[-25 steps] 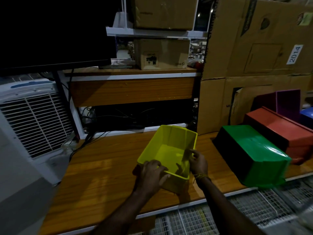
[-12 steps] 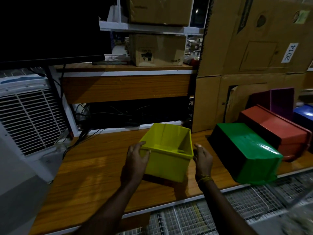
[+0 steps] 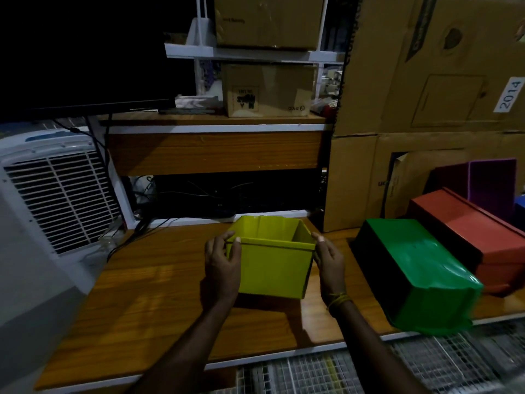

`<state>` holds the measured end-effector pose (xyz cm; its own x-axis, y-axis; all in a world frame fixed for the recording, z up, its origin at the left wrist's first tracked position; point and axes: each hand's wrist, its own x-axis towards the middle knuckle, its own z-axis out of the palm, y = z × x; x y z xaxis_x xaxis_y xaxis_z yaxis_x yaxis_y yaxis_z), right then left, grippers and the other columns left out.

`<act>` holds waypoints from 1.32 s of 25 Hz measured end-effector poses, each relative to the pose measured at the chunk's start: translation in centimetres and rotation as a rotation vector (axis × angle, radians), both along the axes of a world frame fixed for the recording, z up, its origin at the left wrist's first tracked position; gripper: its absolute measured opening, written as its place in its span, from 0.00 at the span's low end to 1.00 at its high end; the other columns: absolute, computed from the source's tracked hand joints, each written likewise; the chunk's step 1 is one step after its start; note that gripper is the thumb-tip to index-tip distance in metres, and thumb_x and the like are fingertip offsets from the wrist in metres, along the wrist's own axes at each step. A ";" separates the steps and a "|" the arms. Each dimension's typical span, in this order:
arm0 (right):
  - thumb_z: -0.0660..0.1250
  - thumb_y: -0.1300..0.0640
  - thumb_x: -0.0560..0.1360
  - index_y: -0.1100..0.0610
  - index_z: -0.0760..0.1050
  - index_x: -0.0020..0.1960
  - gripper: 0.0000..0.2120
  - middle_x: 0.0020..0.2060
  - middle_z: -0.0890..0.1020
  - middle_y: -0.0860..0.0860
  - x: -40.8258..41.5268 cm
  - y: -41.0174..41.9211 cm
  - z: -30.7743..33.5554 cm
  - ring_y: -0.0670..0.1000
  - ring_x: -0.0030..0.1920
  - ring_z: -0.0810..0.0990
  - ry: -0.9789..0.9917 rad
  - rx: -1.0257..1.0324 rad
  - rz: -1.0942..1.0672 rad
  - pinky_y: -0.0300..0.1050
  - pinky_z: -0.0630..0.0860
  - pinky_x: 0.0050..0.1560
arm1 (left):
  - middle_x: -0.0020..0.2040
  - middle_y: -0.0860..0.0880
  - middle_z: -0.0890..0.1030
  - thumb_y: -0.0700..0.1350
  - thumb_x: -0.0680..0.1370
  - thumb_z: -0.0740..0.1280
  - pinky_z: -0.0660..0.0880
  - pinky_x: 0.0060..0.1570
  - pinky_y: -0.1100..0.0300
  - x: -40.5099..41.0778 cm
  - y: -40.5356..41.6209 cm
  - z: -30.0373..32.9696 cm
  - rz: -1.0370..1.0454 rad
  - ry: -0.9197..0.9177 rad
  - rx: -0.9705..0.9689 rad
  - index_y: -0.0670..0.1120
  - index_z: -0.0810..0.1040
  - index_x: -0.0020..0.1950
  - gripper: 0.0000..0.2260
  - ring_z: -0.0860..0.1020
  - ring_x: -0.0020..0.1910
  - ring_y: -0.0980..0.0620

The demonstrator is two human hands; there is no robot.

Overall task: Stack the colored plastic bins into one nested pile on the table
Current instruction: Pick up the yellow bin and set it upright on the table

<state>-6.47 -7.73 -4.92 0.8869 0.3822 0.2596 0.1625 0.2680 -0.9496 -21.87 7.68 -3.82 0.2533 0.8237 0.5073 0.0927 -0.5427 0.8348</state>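
A yellow bin (image 3: 272, 268) stands upright on the wooden table (image 3: 159, 294), its opening facing up. My left hand (image 3: 223, 263) grips its near left corner, thumb on the front rim. My right hand (image 3: 328, 258) lies against the bin's right side with fairly straight fingers, thumb tip at the rim corner. To the right a green bin (image 3: 420, 274) lies upside down, and behind it a red bin (image 3: 468, 237) does too. A purple bin (image 3: 493, 180) leans against the cardboard. A blue bin (image 3: 520, 211) shows at the right edge.
A white air cooler (image 3: 56, 194) stands at the table's left end. Big cardboard boxes (image 3: 426, 81) wall the back right. A wooden shelf (image 3: 216, 152) with cables under it runs behind the table. Wire mesh (image 3: 426, 362) lies below the table's front edge.
The yellow bin was tilted with its opening toward me and now sits upright on the table. My hands moved from its near rim to its left and right sides.
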 end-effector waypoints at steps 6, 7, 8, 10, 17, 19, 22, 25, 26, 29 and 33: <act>0.61 0.63 0.79 0.56 0.80 0.57 0.12 0.55 0.82 0.60 3.0 -0.2 -3.6 0.58 0.54 0.81 0.041 -0.259 -0.008 0.60 0.79 0.54 | 0.56 0.45 0.75 0.47 0.80 0.65 0.66 0.38 0.61 0.1 -2.1 -4.3 0.091 0.277 -0.091 0.49 0.81 0.53 0.06 0.76 0.50 0.46; 0.62 0.63 0.77 0.54 0.81 0.56 0.12 0.54 0.83 0.59 3.3 -0.3 -4.2 0.58 0.53 0.81 0.045 -0.292 0.007 0.62 0.79 0.54 | 0.58 0.43 0.75 0.46 0.80 0.65 0.67 0.41 0.60 0.2 -2.5 -4.8 0.120 0.340 -0.121 0.49 0.81 0.53 0.06 0.75 0.52 0.43; 0.63 0.62 0.75 0.50 0.81 0.53 0.13 0.53 0.84 0.57 3.7 -0.2 -5.1 0.58 0.52 0.82 0.048 -0.324 0.034 0.63 0.80 0.52 | 0.61 0.41 0.74 0.46 0.79 0.65 0.68 0.43 0.58 0.4 -2.9 -5.1 0.157 0.415 -0.133 0.49 0.82 0.53 0.07 0.74 0.55 0.41; 0.62 0.60 0.69 0.44 0.82 0.48 0.16 0.50 0.85 0.56 4.4 0.2 -7.5 0.59 0.48 0.84 0.043 -0.355 0.101 0.64 0.81 0.48 | 0.66 0.38 0.71 0.46 0.78 0.65 0.72 0.53 0.51 0.9 -3.8 -5.7 0.226 0.585 -0.085 0.50 0.82 0.51 0.07 0.71 0.64 0.36; 0.59 0.72 0.72 0.53 0.81 0.55 0.21 0.46 0.80 0.57 2.6 1.4 -6.6 0.41 0.30 0.78 -0.015 -0.416 0.276 0.39 0.76 0.33 | 0.50 0.53 0.82 0.59 0.75 0.62 0.70 0.56 0.48 3.5 -9.7 -5.6 0.135 0.775 0.314 0.55 0.82 0.48 0.13 0.76 0.54 0.47; 0.60 0.71 0.72 0.48 0.81 0.52 0.21 0.45 0.80 0.57 2.4 1.5 -6.4 0.41 0.31 0.78 -0.073 -0.452 0.292 0.39 0.75 0.34 | 0.44 0.55 0.82 0.60 0.75 0.63 0.72 0.50 0.50 3.3 -10.1 -5.6 0.093 0.825 0.367 0.56 0.82 0.52 0.13 0.77 0.48 0.48; 0.66 0.66 0.75 0.48 0.79 0.55 0.16 0.53 0.78 0.57 2.2 1.6 -6.1 0.45 0.44 0.82 -0.221 -0.504 0.292 0.41 0.79 0.41 | 0.45 0.54 0.82 0.53 0.73 0.68 0.74 0.47 0.51 2.0 -9.7 -5.8 0.066 0.905 0.406 0.55 0.82 0.53 0.11 0.77 0.47 0.49; 0.70 0.57 0.75 0.51 0.80 0.58 0.12 0.66 0.69 0.59 2.3 2.5 -6.1 0.57 0.66 0.70 -0.446 -0.644 0.265 0.53 0.72 0.64 | 0.46 0.52 0.79 0.48 0.70 0.70 0.75 0.47 0.52 0.4 -8.6 -6.0 0.081 0.880 0.390 0.53 0.82 0.52 0.11 0.76 0.49 0.48; 0.70 0.55 0.76 0.53 0.80 0.59 0.12 0.69 0.66 0.60 2.5 3.0 -6.2 0.58 0.70 0.66 -0.483 -0.690 0.278 0.55 0.69 0.67 | 0.47 0.51 0.79 0.47 0.70 0.69 0.75 0.47 0.52 -0.3 -8.0 -6.1 0.093 0.869 0.375 0.53 0.82 0.51 0.10 0.76 0.49 0.47; 0.69 0.53 0.76 0.52 0.80 0.59 0.12 0.70 0.67 0.63 3.5 4.5 -6.4 0.64 0.74 0.62 -0.622 -0.830 0.216 0.60 0.66 0.70 | 0.48 0.51 0.78 0.45 0.72 0.70 0.74 0.45 0.53 -3.3 -5.8 -6.2 0.168 0.860 0.332 0.53 0.82 0.52 0.09 0.75 0.48 0.48; 0.70 0.57 0.73 0.53 0.81 0.57 0.12 0.61 0.75 0.63 4.5 5.6 -6.5 0.67 0.66 0.70 -0.696 -0.994 0.050 0.58 0.69 0.64 | 0.49 0.49 0.78 0.41 0.70 0.73 0.74 0.42 0.52 -7.0 -2.0 -5.7 0.258 0.892 0.217 0.53 0.82 0.52 0.13 0.76 0.47 0.45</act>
<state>-1.93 -2.18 -11.45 0.6532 0.7153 0.2483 0.7298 -0.5074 -0.4581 -28.88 5.70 -9.57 0.4443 0.8190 0.3631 0.7855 -0.5510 0.2817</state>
